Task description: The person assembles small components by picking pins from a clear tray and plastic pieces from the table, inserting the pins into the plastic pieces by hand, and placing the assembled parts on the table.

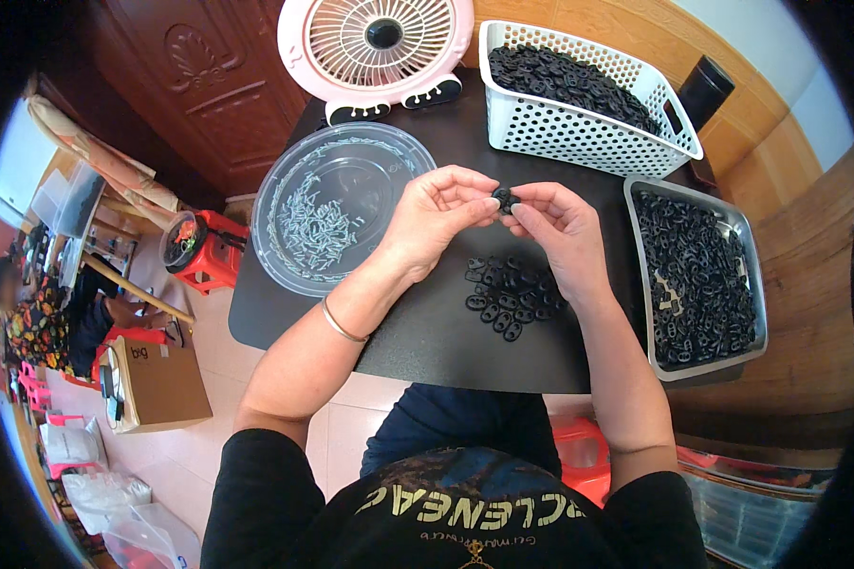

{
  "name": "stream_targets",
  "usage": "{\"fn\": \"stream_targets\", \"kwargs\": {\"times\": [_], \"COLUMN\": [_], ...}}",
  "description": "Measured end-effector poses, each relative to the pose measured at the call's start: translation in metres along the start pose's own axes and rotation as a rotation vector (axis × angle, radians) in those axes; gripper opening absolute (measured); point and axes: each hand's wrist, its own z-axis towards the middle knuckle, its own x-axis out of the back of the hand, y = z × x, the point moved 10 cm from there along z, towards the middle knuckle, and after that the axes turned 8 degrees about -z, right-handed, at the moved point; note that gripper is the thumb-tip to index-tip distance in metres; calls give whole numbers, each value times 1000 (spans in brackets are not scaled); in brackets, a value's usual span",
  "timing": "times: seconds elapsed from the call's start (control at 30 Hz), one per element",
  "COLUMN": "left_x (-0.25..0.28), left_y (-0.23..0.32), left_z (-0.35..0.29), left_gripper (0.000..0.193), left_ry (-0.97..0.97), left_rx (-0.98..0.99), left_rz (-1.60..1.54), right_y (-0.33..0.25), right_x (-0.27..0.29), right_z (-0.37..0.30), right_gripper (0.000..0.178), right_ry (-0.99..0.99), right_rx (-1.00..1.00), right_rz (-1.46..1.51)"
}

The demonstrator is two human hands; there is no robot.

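Between the fingertips of both hands is a small black plastic part [504, 198], raised over the dark table. My left hand [436, 213] pinches it from one side, and my right hand [562, 228] pinches it from the other. The fingers hide much of its shape. Below the hands lies a loose pile of black oval parts with holes [508, 302]. To the left, a round clear plastic lid or tray [389, 152] holds many small silvery pins [315, 228], heaped toward its left side.
A white perforated basket [579, 142] of black parts stands at the back right, near a black cylinder [706, 92]. A metal tray [647, 284] of black parts sits at right. Behind the lid is a pink fan [299, 47]. Far left, a person [43, 313] sits near a cardboard box [166, 384].
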Motion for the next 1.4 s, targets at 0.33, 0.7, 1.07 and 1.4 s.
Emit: {"fn": "stream_targets", "kwargs": {"times": [0.33, 0.7, 1.07, 1.4], "left_x": [-1, 3, 0, 2], "left_y": [-1, -11, -12, -12], "left_z": [1, -1, -2, -4], "left_gripper": [20, 18, 19, 19], "left_ry": [-1, 28, 11, 41], "left_rx": [-12, 124, 153, 179], "left_rz": [10, -183, -185, -143], "right_y": [-3, -25, -31, -40], "right_x": [4, 1, 3, 3], "right_z": [-1, -7, -8, -12], "right_gripper": [10, 11, 12, 14], "right_ry": [20, 99, 126, 159], "right_rx": [48, 307, 374, 431], "right_rz": [-30, -264, -293, -410]}}
